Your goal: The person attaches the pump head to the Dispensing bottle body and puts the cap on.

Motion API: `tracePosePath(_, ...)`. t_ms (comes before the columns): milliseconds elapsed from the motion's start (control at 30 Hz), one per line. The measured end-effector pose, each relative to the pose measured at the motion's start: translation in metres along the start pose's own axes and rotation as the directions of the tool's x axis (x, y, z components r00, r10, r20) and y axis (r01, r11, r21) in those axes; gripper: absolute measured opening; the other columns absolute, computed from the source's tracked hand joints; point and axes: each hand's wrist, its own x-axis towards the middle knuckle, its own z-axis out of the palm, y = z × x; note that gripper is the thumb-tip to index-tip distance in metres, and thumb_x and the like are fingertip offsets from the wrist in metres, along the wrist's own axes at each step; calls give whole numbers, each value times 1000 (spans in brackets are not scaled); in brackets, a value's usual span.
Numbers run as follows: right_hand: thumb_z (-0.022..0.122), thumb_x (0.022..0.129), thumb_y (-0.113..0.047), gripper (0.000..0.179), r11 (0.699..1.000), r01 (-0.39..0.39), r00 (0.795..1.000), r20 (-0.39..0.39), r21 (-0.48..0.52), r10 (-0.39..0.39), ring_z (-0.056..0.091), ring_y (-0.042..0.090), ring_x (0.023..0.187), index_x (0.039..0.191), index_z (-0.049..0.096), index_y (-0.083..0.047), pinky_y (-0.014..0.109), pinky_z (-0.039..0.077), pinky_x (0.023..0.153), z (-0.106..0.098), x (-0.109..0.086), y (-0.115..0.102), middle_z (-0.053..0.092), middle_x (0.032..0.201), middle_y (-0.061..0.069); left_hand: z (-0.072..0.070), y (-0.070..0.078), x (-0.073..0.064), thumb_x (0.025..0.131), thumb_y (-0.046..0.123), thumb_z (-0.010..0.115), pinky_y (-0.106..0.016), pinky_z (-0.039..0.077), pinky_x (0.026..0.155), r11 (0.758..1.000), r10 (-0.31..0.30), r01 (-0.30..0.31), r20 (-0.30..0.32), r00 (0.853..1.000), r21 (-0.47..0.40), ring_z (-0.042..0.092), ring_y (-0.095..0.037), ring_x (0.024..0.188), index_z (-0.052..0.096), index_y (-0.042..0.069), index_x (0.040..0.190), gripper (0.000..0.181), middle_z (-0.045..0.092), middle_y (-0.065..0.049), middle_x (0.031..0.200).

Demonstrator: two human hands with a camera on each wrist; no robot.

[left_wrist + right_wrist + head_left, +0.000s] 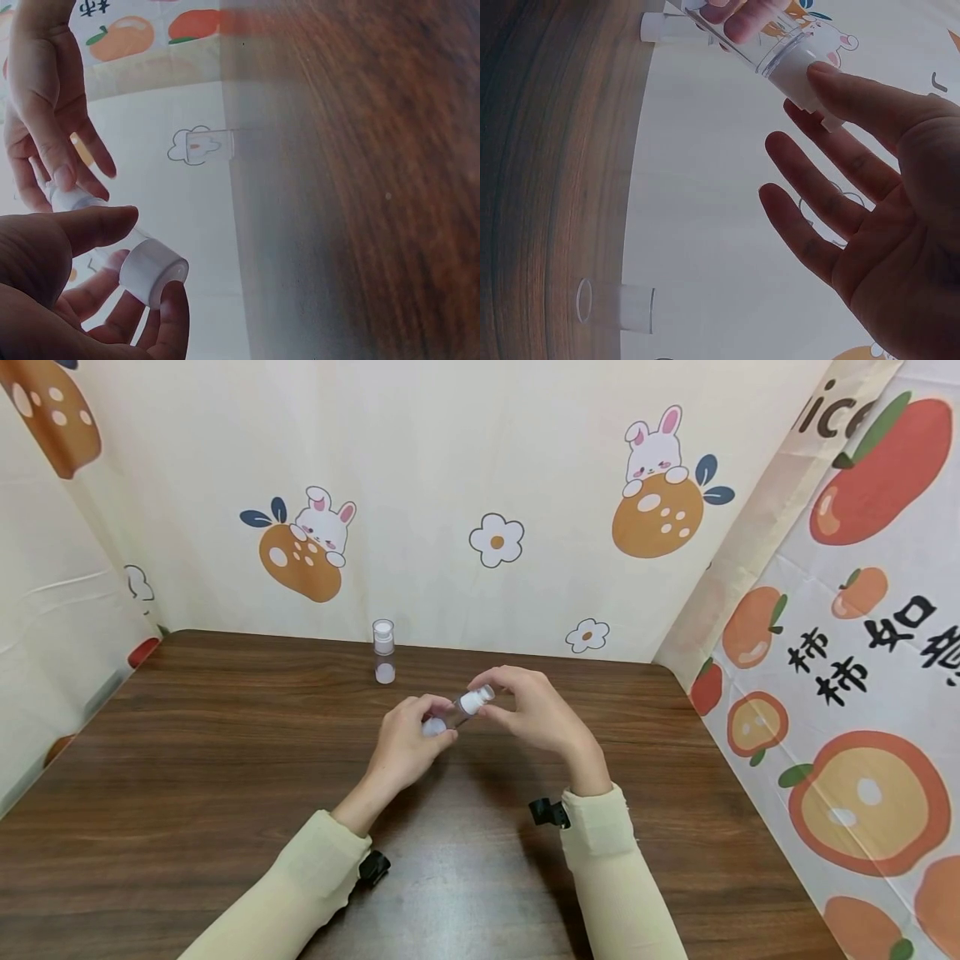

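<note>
A small clear pump bottle (pixel 459 710) with a white base and white pump top is tilted between both hands above the table. My left hand (pixel 408 735) grips its lower part; in the left wrist view the fingers curl round the white base (pixel 154 271). At the upper end, my right hand (pixel 536 710) pinches the white pump top (pixel 799 71) between thumb and index finger, the other fingers spread apart. A second bottle (pixel 384 652) of the same kind stands upright near the table's back edge, its clear cap on.
On the brown wooden table (pixel 187 760), a loose clear cap (pixel 619 307) stands in the right wrist view, hidden behind the right hand in the head view. A printed curtain (pixel 420 460) rises behind the table, and another hangs along its right side.
</note>
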Motion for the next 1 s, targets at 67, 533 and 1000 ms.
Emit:
tracePosePath(67, 81, 95, -10, 22, 1000, -3, 1000, 0, -2, 3, 65, 10, 103, 116, 75, -13, 37, 52, 105, 0, 0, 0, 73, 108, -8, 0, 0, 0, 87, 14, 88, -46, 48, 91, 1000, 2, -2, 1, 1000, 2, 64, -30, 107, 75, 10, 122, 37, 72, -11, 117)
tracePosePath(533, 79, 98, -17, 12, 999, -50, 999, -18, 3, 51, 66, 11, 93, 109, 74, -16, 42, 56, 96, 4, 2, 0, 71, 97, -8, 0, 0, 0, 86, 14, 88, -45, 48, 90, 1000, 5, -5, -2, 1000, 2, 64, -29, 105, 75, 10, 121, 37, 72, -11, 116)
tracePosePath(1000, 78, 99, -25, 9, 994, -111, 993, -48, -19, 110, 64, 12, 82, 103, 74, -17, 32, 53, 72, 7, 2, -2, 70, 88, -8, 1, 0, 0, 86, 13, 88, -45, 49, 91, 1000, 11, -11, -9, 1000, 7, 65, -29, 106, 75, 10, 120, 36, 72, -11, 115)
